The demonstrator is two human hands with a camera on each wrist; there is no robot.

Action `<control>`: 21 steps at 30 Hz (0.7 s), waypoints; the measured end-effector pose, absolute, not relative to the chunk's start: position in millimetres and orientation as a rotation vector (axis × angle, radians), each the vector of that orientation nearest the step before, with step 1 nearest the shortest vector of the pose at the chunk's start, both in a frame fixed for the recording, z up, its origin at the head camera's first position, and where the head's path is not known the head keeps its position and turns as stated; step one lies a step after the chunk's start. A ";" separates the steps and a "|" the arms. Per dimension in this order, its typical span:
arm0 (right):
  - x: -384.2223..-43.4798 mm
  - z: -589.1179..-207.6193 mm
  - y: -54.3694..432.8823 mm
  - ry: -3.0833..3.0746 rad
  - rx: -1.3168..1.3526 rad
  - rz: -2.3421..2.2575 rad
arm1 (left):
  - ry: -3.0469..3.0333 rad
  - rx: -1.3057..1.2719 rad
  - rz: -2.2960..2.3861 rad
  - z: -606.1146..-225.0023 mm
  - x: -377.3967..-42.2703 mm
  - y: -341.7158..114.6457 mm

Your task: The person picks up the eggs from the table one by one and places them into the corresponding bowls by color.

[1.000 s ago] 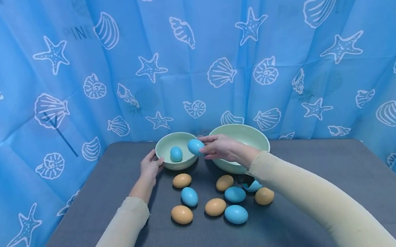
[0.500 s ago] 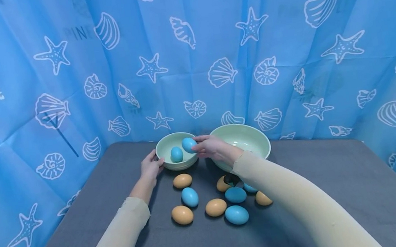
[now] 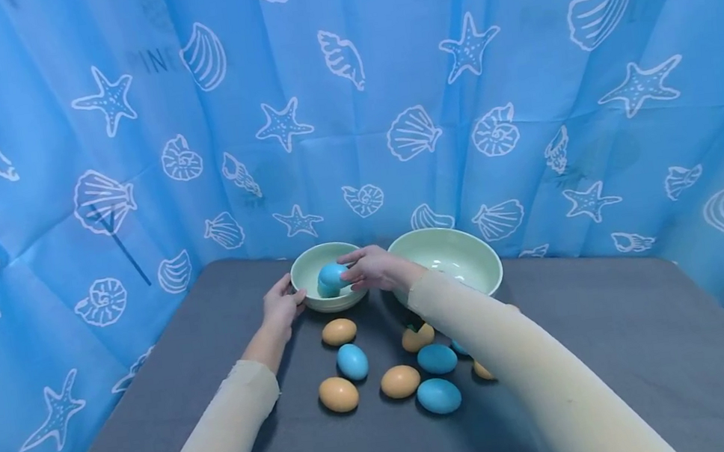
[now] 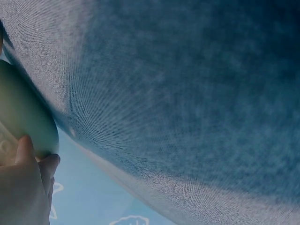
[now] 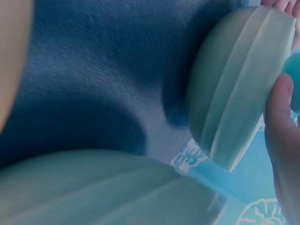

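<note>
Now, left fingers [image 4: 49,165] gripping bowl [image 3: 334,305], 1 egg [image 3: 326,291] inside, right fingers [image 3: 357,274] pinching 2nd egg [image 3: 332,275]

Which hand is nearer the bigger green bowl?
The right hand, near the left edge of the bigger bowl; the left hand is farther left, holding the smaller bowl.

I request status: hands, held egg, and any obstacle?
Left hand grips small bowl. Right hand holds blue egg at bowl's opening. Possible obstacle: another egg inside.
</note>
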State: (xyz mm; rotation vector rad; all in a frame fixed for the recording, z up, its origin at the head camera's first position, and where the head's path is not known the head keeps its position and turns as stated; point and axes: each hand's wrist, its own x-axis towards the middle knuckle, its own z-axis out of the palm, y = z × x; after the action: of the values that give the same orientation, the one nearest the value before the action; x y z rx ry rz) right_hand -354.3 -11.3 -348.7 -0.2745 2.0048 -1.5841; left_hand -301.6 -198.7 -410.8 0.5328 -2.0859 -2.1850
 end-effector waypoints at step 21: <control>-382.5 -354.1 -35.3 2.106 -0.363 -1.154 | -2.063 0.535 -2.158 -415.8 -303.7 -195.4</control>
State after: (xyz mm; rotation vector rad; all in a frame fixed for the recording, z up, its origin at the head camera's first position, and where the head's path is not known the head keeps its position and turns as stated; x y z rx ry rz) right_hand -382.5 -35.3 -354.1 -0.3627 2.1055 -1.1540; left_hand -303.7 -195.4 -415.8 0.5345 -2.0626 -2.1575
